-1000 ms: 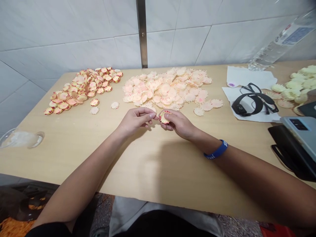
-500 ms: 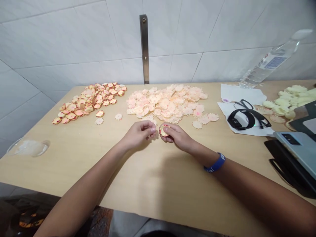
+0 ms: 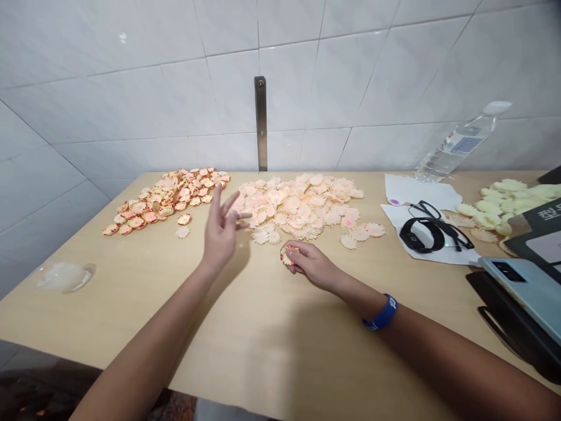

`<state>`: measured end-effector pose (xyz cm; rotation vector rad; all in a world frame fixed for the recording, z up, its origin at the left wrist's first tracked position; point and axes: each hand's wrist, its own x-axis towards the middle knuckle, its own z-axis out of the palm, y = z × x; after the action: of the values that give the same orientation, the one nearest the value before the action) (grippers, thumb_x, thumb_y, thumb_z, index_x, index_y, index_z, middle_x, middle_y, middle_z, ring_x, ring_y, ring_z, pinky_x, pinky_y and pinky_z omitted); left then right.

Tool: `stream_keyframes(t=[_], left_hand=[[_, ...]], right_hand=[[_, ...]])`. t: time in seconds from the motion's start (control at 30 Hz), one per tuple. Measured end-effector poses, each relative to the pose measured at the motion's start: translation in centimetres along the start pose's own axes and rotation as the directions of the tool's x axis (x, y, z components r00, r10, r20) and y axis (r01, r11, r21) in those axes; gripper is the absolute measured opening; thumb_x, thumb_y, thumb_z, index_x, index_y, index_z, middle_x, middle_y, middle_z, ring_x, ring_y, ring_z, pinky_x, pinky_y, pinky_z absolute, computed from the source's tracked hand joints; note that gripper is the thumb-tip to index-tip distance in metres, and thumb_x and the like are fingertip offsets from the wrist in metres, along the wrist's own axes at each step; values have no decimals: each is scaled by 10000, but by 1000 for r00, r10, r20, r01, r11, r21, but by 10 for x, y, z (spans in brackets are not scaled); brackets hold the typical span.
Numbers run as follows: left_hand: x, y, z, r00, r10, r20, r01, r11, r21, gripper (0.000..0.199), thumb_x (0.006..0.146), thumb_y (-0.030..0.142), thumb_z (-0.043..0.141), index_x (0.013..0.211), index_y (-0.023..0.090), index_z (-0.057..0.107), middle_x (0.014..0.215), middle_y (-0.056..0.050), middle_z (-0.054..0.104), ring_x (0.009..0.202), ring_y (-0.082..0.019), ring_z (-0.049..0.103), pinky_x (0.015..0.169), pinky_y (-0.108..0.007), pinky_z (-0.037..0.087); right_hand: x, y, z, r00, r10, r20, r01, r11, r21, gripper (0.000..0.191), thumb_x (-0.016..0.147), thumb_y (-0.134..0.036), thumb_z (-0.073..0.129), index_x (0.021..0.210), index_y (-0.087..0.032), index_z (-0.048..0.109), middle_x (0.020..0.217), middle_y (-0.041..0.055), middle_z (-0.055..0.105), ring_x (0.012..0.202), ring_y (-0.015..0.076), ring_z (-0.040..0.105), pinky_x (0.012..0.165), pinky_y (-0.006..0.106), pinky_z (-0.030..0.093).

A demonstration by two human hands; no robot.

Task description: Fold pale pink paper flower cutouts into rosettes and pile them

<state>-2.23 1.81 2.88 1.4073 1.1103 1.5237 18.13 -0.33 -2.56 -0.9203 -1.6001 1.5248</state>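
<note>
My right hand [image 3: 309,263] is closed on a small scalloped disc [image 3: 289,255], cream with red tips, held above the middle of the table. To its left my left hand [image 3: 221,234] is raised with fingers spread, and nothing shows in it. Behind the hands lies a wide heap of pale pink scalloped discs [image 3: 302,202]. At the back left is a heap of red-edged discs [image 3: 175,190]. One loose red-edged disc [image 3: 184,219] and a pale disc [image 3: 183,232] lie between that heap and my left hand.
On the left of the table [image 3: 144,304] is a clear dish with whitish stuff [image 3: 63,276]. To the right are paper sheets [image 3: 421,192], a black wristband [image 3: 421,235], glasses [image 3: 425,209], a tilted water bottle [image 3: 456,146], yellowish discs [image 3: 504,202] and a phone [image 3: 526,286].
My left hand has moved left, away from my right hand, and its fingers have spread. My right hand still grips the red-tipped disc. The view has tilted upward.
</note>
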Motion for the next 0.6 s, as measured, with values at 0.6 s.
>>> stream_keyframes(t=[0.6], left_hand=[[-28,-19,18,920,-109,376,-56,914,402,263,898,357,564,1046,200,715,1068,-72,692,813,-156,638,702,-247,484]], right_hand=[[7,9,-1,993,51,-103,-28,976,214,360,843,-396,699,1089,-192,535,859,52,697,751,178,720,658,293,547]])
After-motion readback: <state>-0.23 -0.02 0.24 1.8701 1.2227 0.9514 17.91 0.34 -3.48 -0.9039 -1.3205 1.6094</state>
